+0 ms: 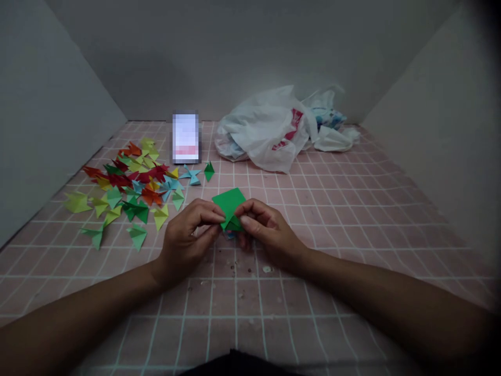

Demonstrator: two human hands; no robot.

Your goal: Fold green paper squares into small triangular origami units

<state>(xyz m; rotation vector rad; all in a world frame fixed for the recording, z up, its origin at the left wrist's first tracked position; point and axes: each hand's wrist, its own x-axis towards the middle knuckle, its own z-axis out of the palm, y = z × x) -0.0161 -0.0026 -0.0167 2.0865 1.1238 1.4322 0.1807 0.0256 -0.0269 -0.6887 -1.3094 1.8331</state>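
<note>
Between my two hands is a green sheet of folding paper (230, 201), partly folded, with creased flaps along its near edge. My left hand (191, 232) pinches its left near corner between thumb and fingers. On the other side, my right hand (270, 230) grips the right near edge, thumb on top and fingers curled at the flap. A bit of light blue (230, 235) shows just below the green paper; what it is I cannot make out. My fingers hide part of the folds.
Many folded paper shapes (135, 180) in several colours lie heaped at the left. A lit phone (185, 137), its screen blurred, stands at the back. White plastic bags (266, 128) lie at the back right. Pale walls enclose the pink checked tablecloth (336, 219), which has small spots near me.
</note>
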